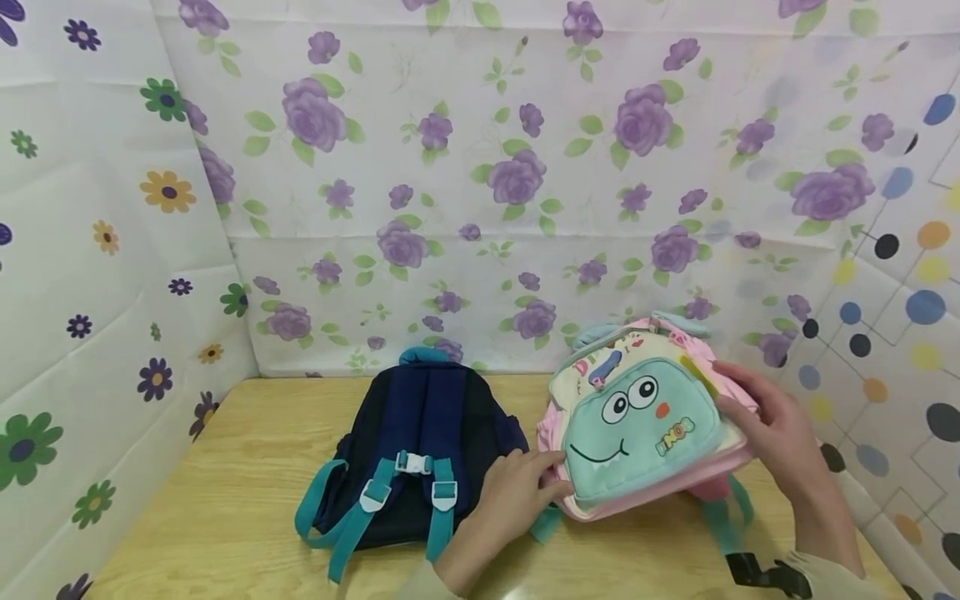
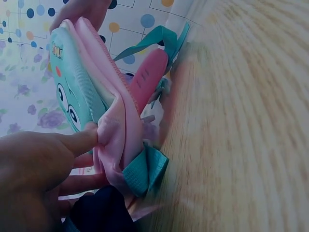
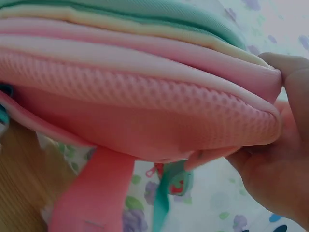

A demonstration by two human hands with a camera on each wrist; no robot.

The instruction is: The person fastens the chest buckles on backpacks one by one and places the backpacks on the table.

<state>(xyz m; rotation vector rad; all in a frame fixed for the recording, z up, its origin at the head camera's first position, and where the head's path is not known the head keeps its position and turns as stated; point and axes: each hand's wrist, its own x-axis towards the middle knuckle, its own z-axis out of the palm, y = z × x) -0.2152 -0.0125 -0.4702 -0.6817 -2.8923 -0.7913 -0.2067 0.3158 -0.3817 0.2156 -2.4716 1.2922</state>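
Backpack, cartoon-faced, shows dimpled padding in right-wrist view, hidden from head; left hand pinches it narrowly, right hand grips it wider.

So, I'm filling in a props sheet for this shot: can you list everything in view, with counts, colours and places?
Pink bag: 1, pink, cream and teal, tilted, right side of the table
Navy bag: 1, navy with teal straps, left of the pink bag
Table: 1, light wood, under both bags
Rose cloth: 1, white with purple roses, behind
Daisy cloth: 1, white with mixed flowers, left
Dotted cloth: 1, white with coloured dots, right
Black fitting: 1, black, by the right sleeve
Sleeves: 2, beige, bottom edge
Hands: 2, bare, gripping the pink bag
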